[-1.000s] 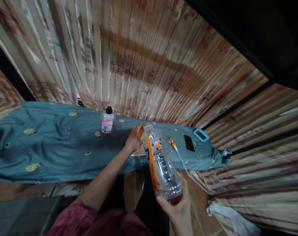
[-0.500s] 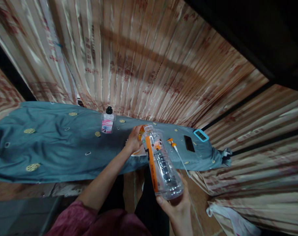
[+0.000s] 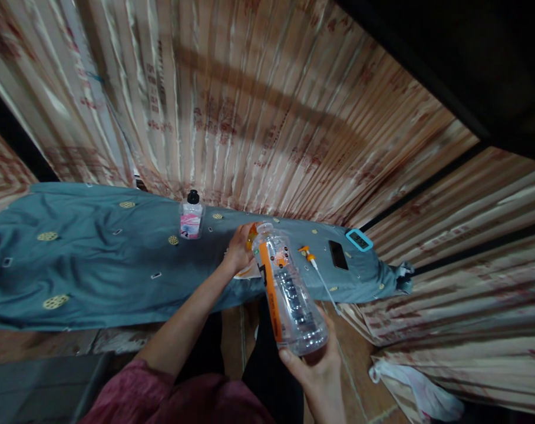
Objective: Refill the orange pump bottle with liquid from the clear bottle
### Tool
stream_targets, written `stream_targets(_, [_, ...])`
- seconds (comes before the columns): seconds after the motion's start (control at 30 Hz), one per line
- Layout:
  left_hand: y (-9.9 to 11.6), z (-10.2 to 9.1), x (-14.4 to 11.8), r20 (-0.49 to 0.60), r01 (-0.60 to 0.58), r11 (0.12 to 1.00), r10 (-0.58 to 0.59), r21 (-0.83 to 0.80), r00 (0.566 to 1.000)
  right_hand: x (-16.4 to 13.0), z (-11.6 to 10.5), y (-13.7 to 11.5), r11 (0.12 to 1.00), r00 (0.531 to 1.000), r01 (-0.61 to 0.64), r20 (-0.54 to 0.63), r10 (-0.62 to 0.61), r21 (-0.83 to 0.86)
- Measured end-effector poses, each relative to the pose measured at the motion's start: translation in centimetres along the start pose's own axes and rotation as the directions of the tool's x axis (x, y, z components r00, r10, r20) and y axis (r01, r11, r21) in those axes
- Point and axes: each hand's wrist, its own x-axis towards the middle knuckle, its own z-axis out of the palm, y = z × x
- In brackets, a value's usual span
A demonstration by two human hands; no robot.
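My right hand (image 3: 318, 368) is closed around the base of a large clear plastic bottle (image 3: 289, 294) with an orange label. The bottle leans, its uncapped neck pointing away from me toward my left hand (image 3: 240, 250). At that neck, my left fingers are wrapped round a small amber-orange see-through thing (image 3: 251, 235), mostly hidden by the hand and the bottle; its kind is unclear. To the right, an orange pump top (image 3: 308, 254) with a long whitish tube lies on the cloth. Partly covered by my left arm and the bottle is a white and orange item (image 3: 248, 272).
A clear bottle with black cap and pink label (image 3: 191, 218) stands on the teal patterned cloth (image 3: 103, 253). Right of the pump lie a dark phone (image 3: 338, 255) and a blue-framed digital timer (image 3: 359, 239). Striped curtains (image 3: 250, 118) hang close behind; a white bag (image 3: 418, 388) is low right.
The view has shifted slightly. Both hands keep their hold, and the large bottle stays tilted in nearly the same place.
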Motion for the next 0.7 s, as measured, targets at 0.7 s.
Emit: stream_targets(0.7, [1.0,-0.7,0.2,0.027,-0.01,1.0,0.01,0.016,1.0,0.2,-0.3,0.5,0.999,1.0,-0.007,0.024,0.006,0.037])
